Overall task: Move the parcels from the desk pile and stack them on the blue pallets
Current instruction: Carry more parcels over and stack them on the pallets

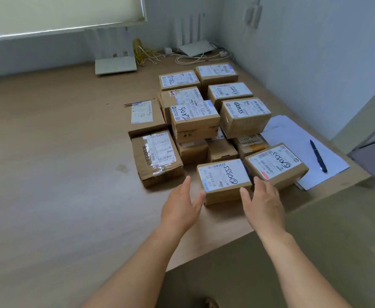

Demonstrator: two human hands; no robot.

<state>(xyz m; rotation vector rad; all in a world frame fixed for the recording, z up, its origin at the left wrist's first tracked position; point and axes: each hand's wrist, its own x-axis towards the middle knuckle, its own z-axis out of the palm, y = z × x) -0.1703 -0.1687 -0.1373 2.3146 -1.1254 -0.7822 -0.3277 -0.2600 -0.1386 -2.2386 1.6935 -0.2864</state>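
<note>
Several brown cardboard parcels with white labels lie piled on the right part of the wooden desk (pixel 48 174). The nearest parcel (pixel 224 178) sits close to the desk's front edge. My left hand (pixel 182 205) is spread beside its left end, thumb touching the corner. My right hand (pixel 263 203) is spread at its right front corner, fingers against the side. Neither hand has closed around it. A second parcel (pixel 275 163) lies just to its right, and a taped one (pixel 155 157) to its left. No blue pallets are in view.
White paper sheets (pixel 297 138) with a black pen (pixel 318 155) lie at the desk's right edge. Two white routers (pixel 115 63) (pixel 195 48) and tangled cables (pixel 144 54) sit at the back. A wall runs along the right.
</note>
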